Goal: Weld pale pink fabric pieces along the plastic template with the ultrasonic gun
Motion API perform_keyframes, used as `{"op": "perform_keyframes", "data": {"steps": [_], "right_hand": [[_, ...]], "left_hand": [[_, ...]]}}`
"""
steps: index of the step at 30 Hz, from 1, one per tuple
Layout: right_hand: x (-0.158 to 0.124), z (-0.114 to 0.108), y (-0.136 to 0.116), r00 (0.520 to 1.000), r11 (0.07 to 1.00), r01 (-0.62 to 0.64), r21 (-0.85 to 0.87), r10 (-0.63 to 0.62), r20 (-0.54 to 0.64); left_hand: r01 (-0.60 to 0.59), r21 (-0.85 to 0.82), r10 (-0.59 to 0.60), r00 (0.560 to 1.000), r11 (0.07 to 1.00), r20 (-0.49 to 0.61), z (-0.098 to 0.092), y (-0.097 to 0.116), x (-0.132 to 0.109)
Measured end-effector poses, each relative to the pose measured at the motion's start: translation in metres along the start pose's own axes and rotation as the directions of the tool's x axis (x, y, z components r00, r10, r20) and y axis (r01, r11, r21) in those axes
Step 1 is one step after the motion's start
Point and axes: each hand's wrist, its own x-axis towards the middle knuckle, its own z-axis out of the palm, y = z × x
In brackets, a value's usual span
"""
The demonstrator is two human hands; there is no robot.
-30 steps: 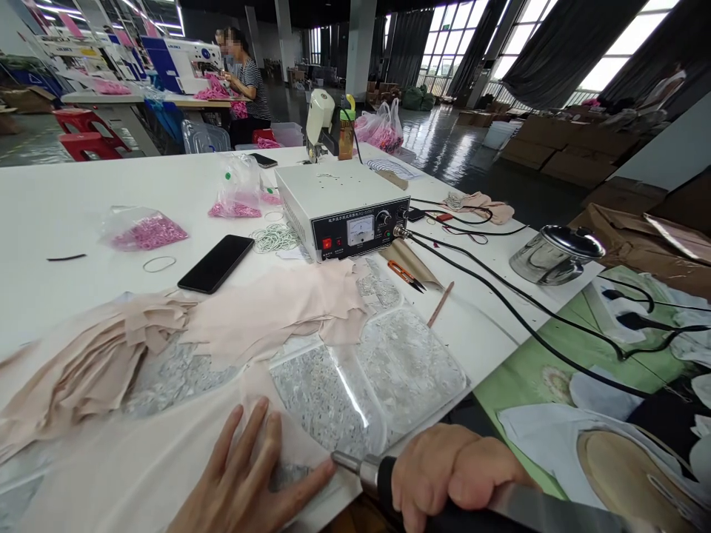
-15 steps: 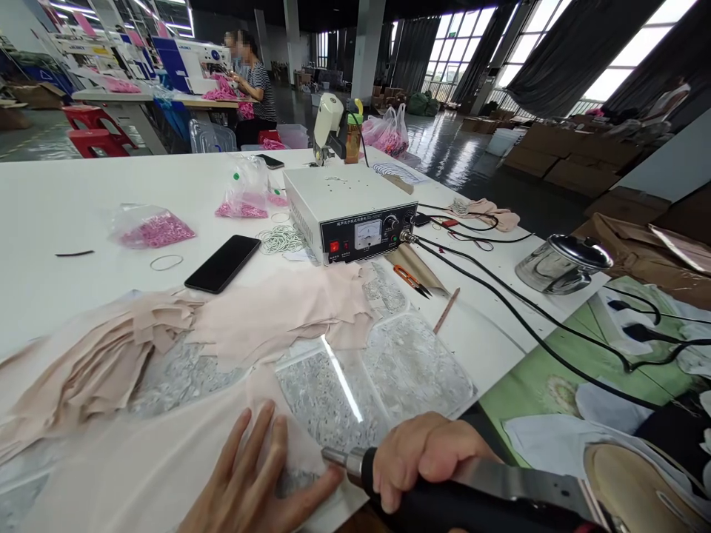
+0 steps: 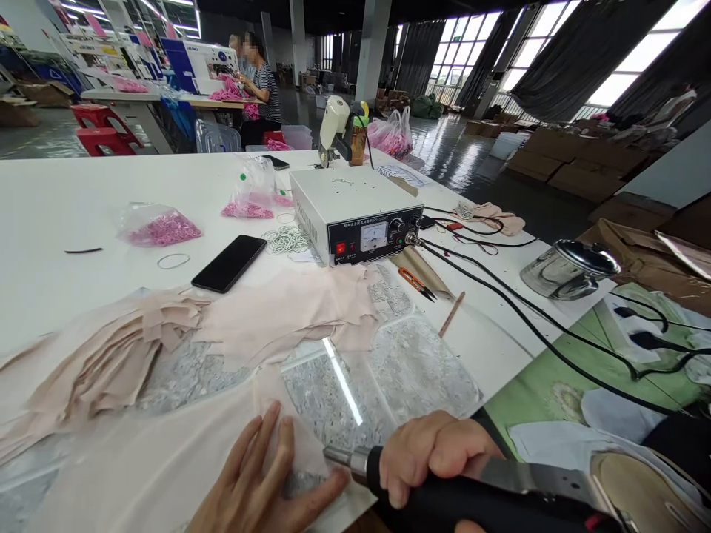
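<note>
My left hand [image 3: 252, 477] lies with spread fingers on a pale beige fabric piece [image 3: 161, 451], pressing it against a clear sheet over a grey stone-patterned surface [image 3: 327, 392]. Wrapped round the black grip of a handheld ultrasonic welder [image 3: 500, 500] is my right hand [image 3: 436, 451]. The welder's metal tip [image 3: 338, 456] points left and meets the fabric's right edge, close to my left thumb. Beyond the hands lie a flat stack of beige fabric pieces [image 3: 294, 307] and, at left, a fanned pile of the same fabric [image 3: 111, 355].
A white control box [image 3: 355, 200] with cables stands mid-table. Around it are a phone [image 3: 229, 263], bags of pink bits [image 3: 161, 226], thread snips [image 3: 416, 283] and a lidded metal mug [image 3: 569, 270]. People sit at sewing machines [image 3: 194, 66] behind.
The view has shifted slightly, so things appear a little further right. Both hands, the fabric and the welder keep nearly the same positions relative to each other.
</note>
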Motion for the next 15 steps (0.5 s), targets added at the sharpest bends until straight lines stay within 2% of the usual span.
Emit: {"op": "perform_keyframes", "data": {"steps": [2,7,10,13,15], "right_hand": [[-0.002,0.002,0.002,1.0,0.999,-0.005,-0.037,0.005,-0.004],[-0.003,0.014,0.014,0.983,0.996,0.09,-0.022,-0.093,-0.161],[-0.006,0.01,0.013,0.992,0.999,0.032,0.017,-0.03,-0.125],[-0.008,0.002,0.008,0.999,0.999,-0.004,0.037,0.006,-0.037],[-0.007,-0.001,0.007,1.0,0.999,-0.016,0.042,0.017,-0.01]], "left_hand": [[-0.007,0.005,0.007,1.0,1.0,0.01,-0.002,-0.003,0.0],[-0.07,0.008,0.07,0.998,0.998,0.011,-0.004,-0.009,0.001],[-0.024,-0.012,0.025,1.0,1.0,0.019,-0.004,-0.004,0.001],[0.024,-0.005,-0.024,0.999,1.0,0.036,-0.002,0.002,0.0],[0.015,0.003,-0.015,0.999,1.0,0.035,-0.002,0.003,-0.001]]}}
